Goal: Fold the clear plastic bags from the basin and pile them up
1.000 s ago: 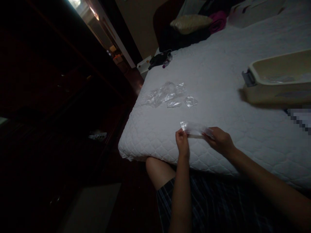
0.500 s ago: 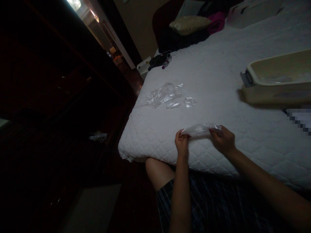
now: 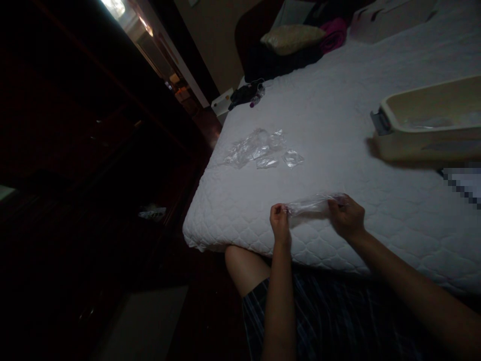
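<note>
A clear plastic bag (image 3: pixel 310 204) is stretched between my two hands, just above the near edge of the white quilted bed (image 3: pixel 240 215). My left hand (image 3: pixel 280 220) pinches its left end, fingers closed. At the other end, my right hand (image 3: pixel 347 214) grips the plastic between thumb and fingers. Farther back on the bed lies a loose pile of crumpled clear plastic bags (image 3: pixel 251 148), with a small folded one (image 3: pixel 293 158) at its right side.
A cream plastic bin (image 3: pixel 432 143) with a grey handle clip stands on the bed at right, some clear plastic inside. A yellowish pillow (image 3: pixel 293 39), a magenta rolled cloth (image 3: pixel 333 35) and a pale box (image 3: pixel 391 20) sit at the back. Dark furniture fills the left.
The plastic bag has been drawn longer and narrower between my hands. My right hand has shifted slightly to the right; the left has barely moved.
</note>
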The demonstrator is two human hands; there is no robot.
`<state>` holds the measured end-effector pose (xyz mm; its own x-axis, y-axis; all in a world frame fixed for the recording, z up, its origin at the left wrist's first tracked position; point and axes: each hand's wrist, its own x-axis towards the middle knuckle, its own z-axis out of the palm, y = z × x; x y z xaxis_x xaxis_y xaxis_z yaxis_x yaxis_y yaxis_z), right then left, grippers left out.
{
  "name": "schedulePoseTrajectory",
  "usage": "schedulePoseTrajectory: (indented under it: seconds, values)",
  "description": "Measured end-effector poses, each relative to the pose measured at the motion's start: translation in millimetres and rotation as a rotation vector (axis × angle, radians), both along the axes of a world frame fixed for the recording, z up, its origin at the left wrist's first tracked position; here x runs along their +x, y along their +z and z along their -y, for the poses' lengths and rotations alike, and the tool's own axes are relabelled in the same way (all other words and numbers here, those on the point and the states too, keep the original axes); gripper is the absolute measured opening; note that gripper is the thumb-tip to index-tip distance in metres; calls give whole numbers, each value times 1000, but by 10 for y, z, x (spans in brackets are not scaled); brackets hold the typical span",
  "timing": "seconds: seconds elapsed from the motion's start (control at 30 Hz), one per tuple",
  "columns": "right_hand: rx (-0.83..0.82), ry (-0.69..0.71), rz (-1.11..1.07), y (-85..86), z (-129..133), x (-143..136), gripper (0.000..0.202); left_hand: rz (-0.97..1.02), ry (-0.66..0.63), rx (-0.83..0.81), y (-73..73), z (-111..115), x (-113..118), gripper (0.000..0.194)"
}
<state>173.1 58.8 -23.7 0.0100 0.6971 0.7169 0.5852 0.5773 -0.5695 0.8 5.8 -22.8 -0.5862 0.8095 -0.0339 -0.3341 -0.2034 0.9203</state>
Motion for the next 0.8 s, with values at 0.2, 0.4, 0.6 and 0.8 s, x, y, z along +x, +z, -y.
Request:
schedulePoseTrajectory:
  seconds: [0.2, 0.4, 0.6, 0.8]
  values:
    - [-31, -37, -17, -17, 2, -5, 27, 45, -37, 24, 58, 31, 3, 36]
    - [0, -68, 6, -49, 4, -5, 22, 122, -52, 68, 106, 62, 17, 45]
    - [199, -114, 16, -25, 7, -9, 12, -10, -24, 99, 75, 57, 36, 46]
    - [210, -122, 51, -90, 25, 34, 15, -144, -124, 79, 52, 83, 19, 40]
